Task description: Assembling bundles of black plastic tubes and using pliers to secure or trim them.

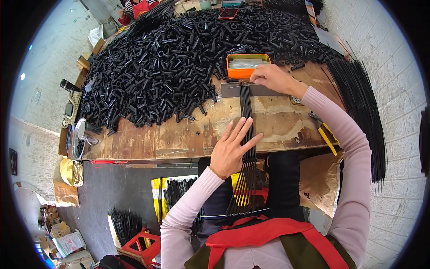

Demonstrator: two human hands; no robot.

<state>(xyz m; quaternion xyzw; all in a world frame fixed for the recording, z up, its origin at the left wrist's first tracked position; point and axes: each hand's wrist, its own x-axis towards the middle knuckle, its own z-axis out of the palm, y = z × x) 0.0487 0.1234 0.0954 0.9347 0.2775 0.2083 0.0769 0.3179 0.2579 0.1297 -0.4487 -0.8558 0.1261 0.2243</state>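
Observation:
My left hand (230, 145) lies flat with its fingers spread, pressing a row of long thin black rods (246, 101) onto the wooden tabletop. The rods run side by side; their near ends fan out past the table edge over my lap. At their far ends, on a dark flat strip (268, 90), my right hand (272, 79) is closed in a pinch. Whatever sits between its fingertips is too small to make out. Just beyond that hand stands an orange box (242, 73) holding many thin pale straight pieces.
A heap of short black tubes (165, 71) covers the table's left and far parts, with a phone (228, 14) on it. Yellow-handled pliers (327, 136) lie at right, beside a bundle of long black rods (358, 103). A red crate (142, 246) stands below left. Another person (134, 8) sits far off.

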